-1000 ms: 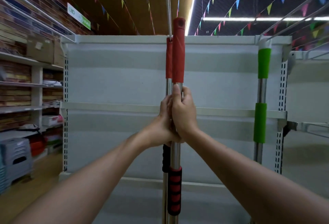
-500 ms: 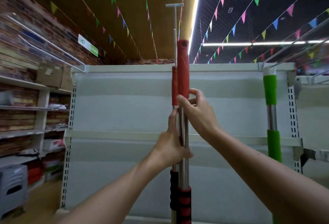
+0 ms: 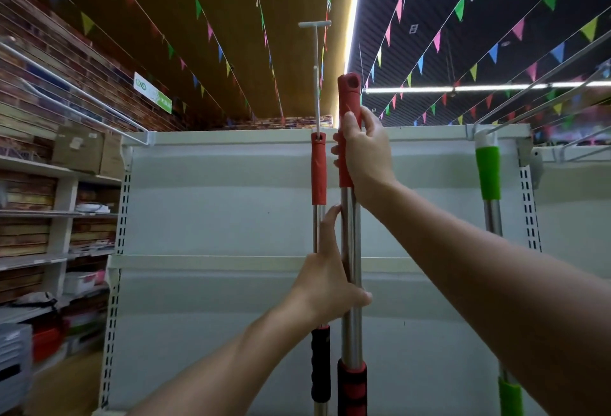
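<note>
Both hands were clamped on the red-handled pole [image 3: 351, 234], which stood upright and close to the camera in front of the white shelf unit [image 3: 215, 210]. The right hand [image 3: 363, 148] was wrapped round the red grip at the pole's top end, just below the cap with its hanging hole; that cap rose above the unit's top rail. The left hand [image 3: 327, 280] gripped the bare steel shaft lower down, fingers curled round it and one digit lying straight up along the metal. Beneath that hand the shaft ran down into a ribbed red-and-black sleeve near the bottom edge of the view.

Just to the left, a second red pole [image 3: 319, 167] hung by the hole in its red sleeve from a white hook [image 3: 316, 85], and its shaft passed behind the left hand. Well apart, at the unit's right edge, hung a green-handled pole [image 3: 488, 171]. Strings of coloured bunting [image 3: 436, 40] crossed the ceiling beside a bright light strip [image 3: 355, 19]. Cardboard boxes [image 3: 77, 148] sat on the shelving at the far left.
</note>
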A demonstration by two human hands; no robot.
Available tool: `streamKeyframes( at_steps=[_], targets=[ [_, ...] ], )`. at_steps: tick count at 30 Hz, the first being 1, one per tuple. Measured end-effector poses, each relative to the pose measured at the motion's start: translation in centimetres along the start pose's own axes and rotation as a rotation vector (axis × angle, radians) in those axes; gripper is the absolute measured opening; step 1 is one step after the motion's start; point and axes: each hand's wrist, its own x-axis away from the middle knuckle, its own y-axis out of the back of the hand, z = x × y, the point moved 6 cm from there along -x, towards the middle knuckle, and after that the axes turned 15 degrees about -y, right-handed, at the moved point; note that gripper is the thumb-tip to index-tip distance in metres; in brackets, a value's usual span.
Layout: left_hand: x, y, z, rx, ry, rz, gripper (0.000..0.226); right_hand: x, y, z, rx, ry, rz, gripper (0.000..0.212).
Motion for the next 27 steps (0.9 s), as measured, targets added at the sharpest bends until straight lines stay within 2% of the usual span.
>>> streamKeyframes(
  at_steps=[3, 6, 9, 12, 17, 21, 27],
  targets=[
    [-0.4, 0.0, -0.2, 0.021, 0.067, 0.063, 0.124, 0.8, -0.1, 0.4, 0.013, 0.030, -0.049, 0.063],
    [-0.6, 0.5, -0.8, 0.044, 0.106, 0.152, 0.111, 1.4, -0.4, 1.1, 0.038, 0.056, -0.081, 0.056],
    [-1.4, 2.5, -1.9, 0.103, 0.059, 0.064, 0.088, 1.8, -1.0, 2.0, 0.066, 0.101, -0.096, 0.042],
    [-2.2, 4.2, -2.7, 0.153, 0.016, -0.027, 0.072, 2.1, -1.7, 3.0, 0.087, 0.120, -0.101, 0.045],
    [-2.1, 4.9, -2.8, 0.058, -0.088, -0.152, 0.058, 2.4, -2.2, 3.9, 0.083, 0.108, -0.099, 0.046],
    [-1.5, 5.1, -2.2, 0.033, -0.108, -0.184, 0.052, 2.7, -2.9, 3.1, 0.119, 0.103, -0.135, 0.044],
    [-2.0, 5.3, -2.7, -0.097, -0.143, -0.162, 0.059, 2.6, -2.1, 3.7, 0.133, 0.113, -0.152, 0.044]
  ],
)
